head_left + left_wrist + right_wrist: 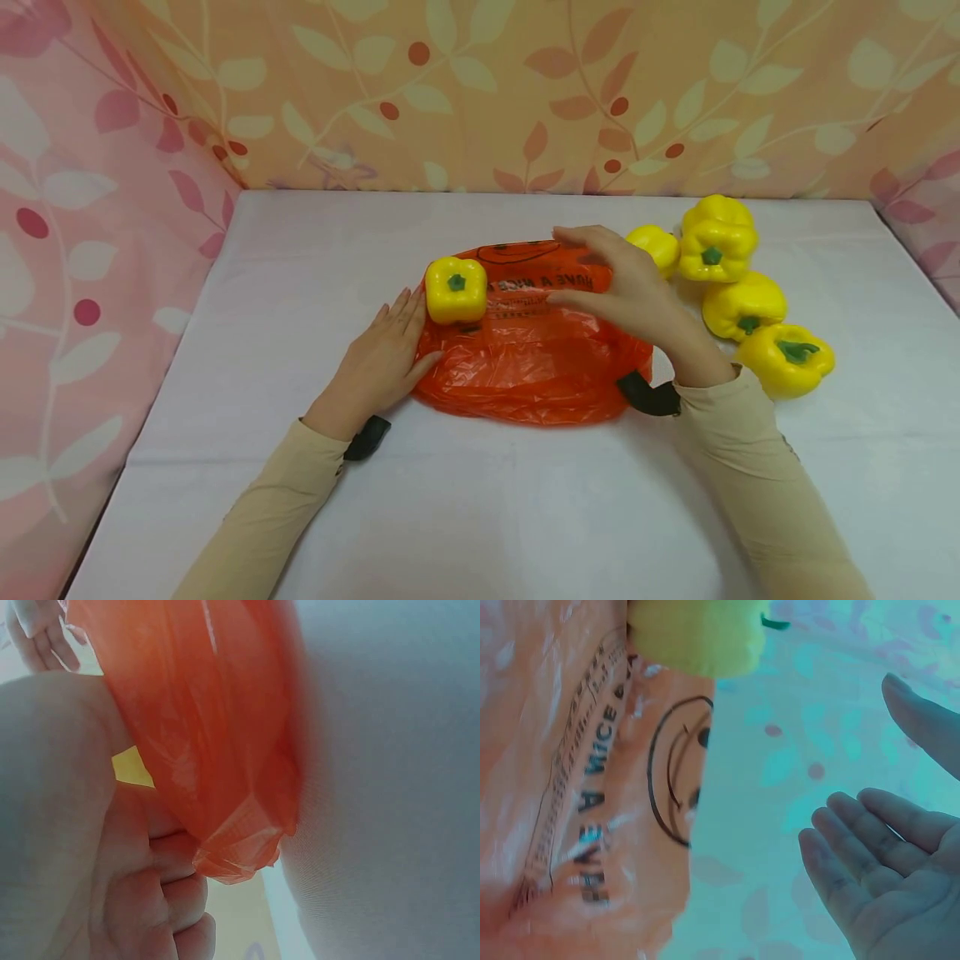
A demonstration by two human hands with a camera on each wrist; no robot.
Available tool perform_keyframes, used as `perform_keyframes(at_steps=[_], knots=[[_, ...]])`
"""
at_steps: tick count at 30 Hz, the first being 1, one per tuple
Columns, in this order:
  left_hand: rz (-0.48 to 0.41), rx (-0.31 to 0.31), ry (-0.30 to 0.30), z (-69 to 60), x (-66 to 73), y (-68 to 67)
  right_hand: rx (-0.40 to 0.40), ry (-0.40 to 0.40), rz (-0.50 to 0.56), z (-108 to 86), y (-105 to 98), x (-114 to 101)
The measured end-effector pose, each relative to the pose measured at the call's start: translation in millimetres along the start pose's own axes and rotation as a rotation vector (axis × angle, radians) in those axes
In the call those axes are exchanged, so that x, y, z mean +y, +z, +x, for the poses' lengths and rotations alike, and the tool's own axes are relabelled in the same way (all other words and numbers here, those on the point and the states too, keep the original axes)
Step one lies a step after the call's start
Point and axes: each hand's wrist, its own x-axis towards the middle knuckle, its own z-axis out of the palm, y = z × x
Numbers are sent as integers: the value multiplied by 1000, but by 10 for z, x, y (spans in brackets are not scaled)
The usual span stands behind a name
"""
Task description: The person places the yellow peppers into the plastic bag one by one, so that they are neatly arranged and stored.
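so, left hand (382,354) touches red bag (525,362), right hand (633,292) above

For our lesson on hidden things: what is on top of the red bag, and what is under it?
One yellow pepper sits on the red bag. White tabletop shows around it, but whatever lies under is covered; the right hand hides part of the top.

Leaf-patterned backdrop (480,108) behind white tabletop (510,517)
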Motion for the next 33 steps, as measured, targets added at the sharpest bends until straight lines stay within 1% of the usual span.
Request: perform_keyframes(at_steps=[6,13,20,26,33], knots=[[-4,3,-2,-8,-5,4,112,-51,4,-187,-131,11],[-9,-3,-4,-4,1,1,221,-13,-20,-447,-268,2],[-2,-6,-2,6,6,-10,318,3,9,-743,-409,114],[0,-10,-1,9,6,-12,366,14,12,-931,-510,211],[6,-20,-8,10,0,-9,372,108,-19,-1088,-587,244]])
